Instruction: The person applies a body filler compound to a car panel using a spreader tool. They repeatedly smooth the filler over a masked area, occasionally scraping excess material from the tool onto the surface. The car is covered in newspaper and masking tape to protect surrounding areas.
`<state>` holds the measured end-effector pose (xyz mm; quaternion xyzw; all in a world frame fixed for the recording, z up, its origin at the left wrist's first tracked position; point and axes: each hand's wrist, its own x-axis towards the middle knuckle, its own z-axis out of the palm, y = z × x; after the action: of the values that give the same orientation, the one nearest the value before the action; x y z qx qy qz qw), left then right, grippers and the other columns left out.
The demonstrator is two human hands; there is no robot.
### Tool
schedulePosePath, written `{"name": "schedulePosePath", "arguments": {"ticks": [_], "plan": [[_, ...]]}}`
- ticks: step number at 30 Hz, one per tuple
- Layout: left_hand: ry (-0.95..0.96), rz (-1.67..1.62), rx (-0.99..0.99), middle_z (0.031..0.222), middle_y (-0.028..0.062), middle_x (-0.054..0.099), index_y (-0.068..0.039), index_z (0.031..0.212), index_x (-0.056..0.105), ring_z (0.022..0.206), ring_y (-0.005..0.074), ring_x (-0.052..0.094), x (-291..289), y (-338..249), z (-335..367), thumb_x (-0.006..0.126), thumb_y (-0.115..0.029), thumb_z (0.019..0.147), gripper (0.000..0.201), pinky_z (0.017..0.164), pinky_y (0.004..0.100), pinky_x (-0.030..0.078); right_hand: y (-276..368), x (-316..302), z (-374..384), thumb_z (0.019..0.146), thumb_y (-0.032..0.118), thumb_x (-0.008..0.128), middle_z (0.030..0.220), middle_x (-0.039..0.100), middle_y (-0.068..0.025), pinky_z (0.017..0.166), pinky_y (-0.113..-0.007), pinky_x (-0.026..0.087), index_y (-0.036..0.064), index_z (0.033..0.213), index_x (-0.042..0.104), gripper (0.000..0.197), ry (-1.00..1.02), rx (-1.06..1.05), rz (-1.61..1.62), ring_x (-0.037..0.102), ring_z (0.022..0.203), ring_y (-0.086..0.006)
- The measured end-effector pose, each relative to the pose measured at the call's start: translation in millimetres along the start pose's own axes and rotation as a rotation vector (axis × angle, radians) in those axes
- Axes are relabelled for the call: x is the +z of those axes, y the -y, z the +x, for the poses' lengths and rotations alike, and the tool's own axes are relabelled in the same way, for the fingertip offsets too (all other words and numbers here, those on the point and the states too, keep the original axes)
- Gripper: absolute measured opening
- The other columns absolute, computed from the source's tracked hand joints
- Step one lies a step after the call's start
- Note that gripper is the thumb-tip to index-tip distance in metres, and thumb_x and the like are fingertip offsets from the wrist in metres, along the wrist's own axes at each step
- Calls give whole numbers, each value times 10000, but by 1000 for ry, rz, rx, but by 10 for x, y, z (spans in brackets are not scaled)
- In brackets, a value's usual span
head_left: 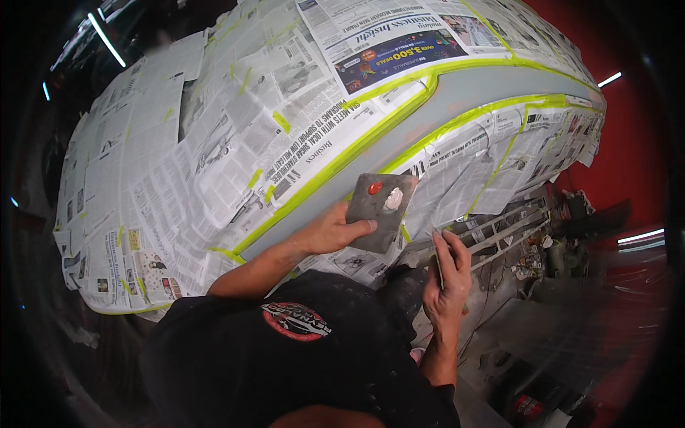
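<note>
Between your two hands and the masked vehicle body: one flat, dark grey, four-sided mixing board [389, 230], held up at mid-view. Long axis: away from your body, its far end leaning slightly right.

On its far half, two dabs: one small, glossy red dab [374, 188] to the left; one larger, off-white paste dab [393, 199] to the right, on the side of your right hand.

Left hand [334, 230]: closed on the board's near left edge, thumb laid on top; the nearer hand to the board.

Right hand [448, 282]: apart from the board, to its lower right, fingertips pointing up; fingers drawn narrow about a thin, flat implement [439, 272]. The two dabs lie up and to the left of it.

Beyond the board: one smooth, matt grey body panel strip [471, 88], edged with bright yellow-green masking tape [546, 100] and bordered by printed newspaper sheets [214, 146].

Hard to make out: the implement, nearly edge-on to you, its full shape and material covered by your fingers; the board's underside and your left fingers beneath it; whether the board's far left corner touches the strip or merely overlaps it in view.
</note>
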<state>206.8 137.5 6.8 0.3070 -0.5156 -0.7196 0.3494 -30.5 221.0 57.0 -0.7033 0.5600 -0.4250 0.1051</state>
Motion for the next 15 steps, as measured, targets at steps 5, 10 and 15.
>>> {"name": "schedulePosePath", "arguments": {"ticks": [5, 10, 15], "plan": [[-39, 67, 81, 1186, 49, 633, 7, 1300, 549, 1084, 130, 576, 169, -36, 10, 540, -104, 987, 332, 973, 324, 463, 91, 161, 24, 574, -124, 618, 1231, 605, -110, 949, -425, 459, 49, 1278, 632, 726, 64, -169, -193, 570, 1089, -337], [-36, 113, 22, 1183, 62, 635, 15, 1298, 549, 1070, 119, 582, 243, -101, -12, 540, -108, 995, 327, 954, 308, 477, 117, 196, 42, 528, -75, 669, 1247, 596, -79, 939, -427, 430, 91, 1278, 641, 769, 98, -178, -238, 542, 1119, -309], [-52, 143, -15, 1113, 57, 661, 13, 1264, 578, 987, 106, 591, 319, -182, -72, 566, -138, 994, 310, 865, 297, 501, 82, 250, 48, 503, -61, 688, 1251, 591, -75, 941, -429, 421, 101, 1273, 641, 789, 123, -188, -238, 535, 1118, -313]]}}
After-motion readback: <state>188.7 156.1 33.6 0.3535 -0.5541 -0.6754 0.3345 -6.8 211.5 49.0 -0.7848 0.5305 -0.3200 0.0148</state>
